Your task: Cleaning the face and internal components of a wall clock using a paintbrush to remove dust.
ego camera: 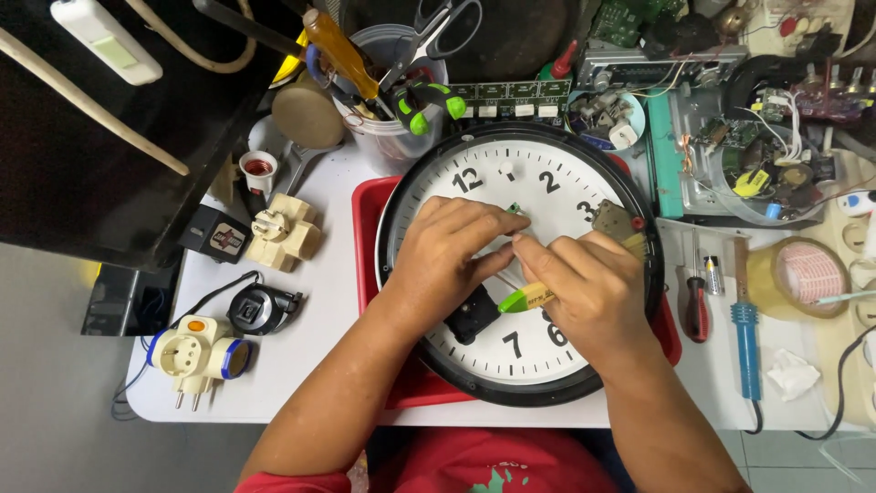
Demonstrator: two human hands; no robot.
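resting on a red tray (367, 239): round wall clock (520, 265), black rim. left hand (447, 260) and right hand (584, 292) meet at dial centre, pinching a small part; right also grips a green-yellow screwdriver (522, 298) toward 7 o'clock. risk: a slipped tip could scratch the dial.

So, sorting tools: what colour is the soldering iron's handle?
Blue, on the soldering iron; head view.

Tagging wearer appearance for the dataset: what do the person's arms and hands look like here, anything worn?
Both forearms are bare up to the frame edge. No gloves, watch or rings show on the left hand or the right hand. A red sleeve edge shows at the left upper arm, matching the red shirt with a small green print.
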